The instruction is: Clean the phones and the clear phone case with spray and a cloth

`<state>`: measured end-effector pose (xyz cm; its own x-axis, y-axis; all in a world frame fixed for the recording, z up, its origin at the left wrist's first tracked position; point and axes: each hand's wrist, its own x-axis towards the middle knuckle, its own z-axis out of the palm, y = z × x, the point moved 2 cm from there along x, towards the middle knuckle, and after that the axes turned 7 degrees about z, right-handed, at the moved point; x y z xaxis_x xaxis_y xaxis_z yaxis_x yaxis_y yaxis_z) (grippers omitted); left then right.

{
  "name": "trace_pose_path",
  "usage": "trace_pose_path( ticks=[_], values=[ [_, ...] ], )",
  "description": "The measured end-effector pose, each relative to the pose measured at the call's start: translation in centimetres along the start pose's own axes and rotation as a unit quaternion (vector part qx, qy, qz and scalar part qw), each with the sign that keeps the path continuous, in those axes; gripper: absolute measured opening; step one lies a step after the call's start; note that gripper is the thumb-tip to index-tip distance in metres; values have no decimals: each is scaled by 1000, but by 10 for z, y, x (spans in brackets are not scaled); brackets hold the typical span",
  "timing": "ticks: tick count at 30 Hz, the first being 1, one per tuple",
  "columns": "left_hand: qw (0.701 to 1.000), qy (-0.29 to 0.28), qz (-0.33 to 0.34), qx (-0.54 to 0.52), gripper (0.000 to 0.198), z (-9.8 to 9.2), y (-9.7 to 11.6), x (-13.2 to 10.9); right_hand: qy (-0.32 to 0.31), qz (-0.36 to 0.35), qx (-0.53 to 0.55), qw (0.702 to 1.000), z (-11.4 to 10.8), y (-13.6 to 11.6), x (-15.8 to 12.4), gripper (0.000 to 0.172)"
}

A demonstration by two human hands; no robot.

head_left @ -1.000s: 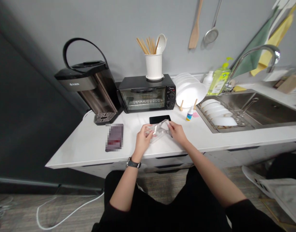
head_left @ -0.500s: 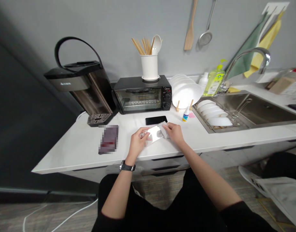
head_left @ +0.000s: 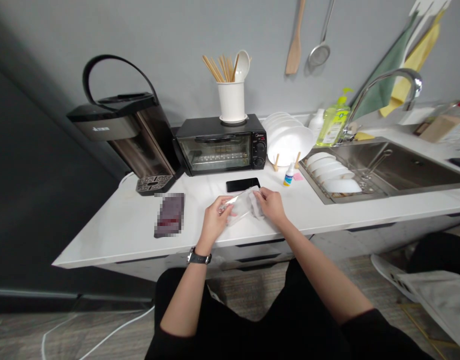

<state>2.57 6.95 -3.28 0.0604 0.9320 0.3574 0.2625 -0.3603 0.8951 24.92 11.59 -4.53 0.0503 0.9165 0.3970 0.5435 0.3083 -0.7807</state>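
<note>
A clear, flat plastic piece [head_left: 240, 206], like a thin wrapper or film, is held between both hands just above the white counter [head_left: 121, 225]. My left hand [head_left: 213, 221] pinches its left end with the fingers closed. My right hand [head_left: 270, 205] grips its right end, where a bit of white cloth or tissue shows under the fingers. A black phone [head_left: 242, 184] lies flat on the counter just behind the hands.
A blurred dark red item [head_left: 169, 214] lies left of the hands. Behind stand a water boiler [head_left: 125, 130], a black toaster oven [head_left: 220, 146] with a utensil holder [head_left: 231, 101] on top, stacked white plates [head_left: 288, 142], a small bottle [head_left: 289, 175], and a sink [head_left: 395, 167] with dishes.
The hands stay together on the plastic piece. Its tilt has shifted slightly, and the white glare on it half a second ago is gone. The view moved a little.
</note>
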Motion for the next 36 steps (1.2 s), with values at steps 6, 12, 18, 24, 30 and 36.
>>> trace_pose_path(
  ticks=[6, 12, 18, 24, 30, 36],
  values=[
    [999, -34, 6, -6, 32, 1, 1, -1, 4, 6, 25, 1000, 0, 3, 0, 49],
    [1000, -25, 7, -3, 32, 1, -1, -1, -13, 1, 44, 999, 0, -2, 0, 45],
    [999, -43, 8, -2, 32, 2, 0, -1, 24, 36, 42, 998, -2, -2, -2, 54],
    [1000, -23, 7, -12, 33, 1, 0, -1, -14, 6, 46, 999, -3, -4, -1, 43],
    [1000, -27, 1, -15, 34, 1, 0, -1, 5, 15, 38, 999, -2, -4, -1, 49],
    [999, 7, -13, -30, 41, 0, -4, 0, 0, 31, 78, 997, -1, 0, 1, 46]
  ],
)
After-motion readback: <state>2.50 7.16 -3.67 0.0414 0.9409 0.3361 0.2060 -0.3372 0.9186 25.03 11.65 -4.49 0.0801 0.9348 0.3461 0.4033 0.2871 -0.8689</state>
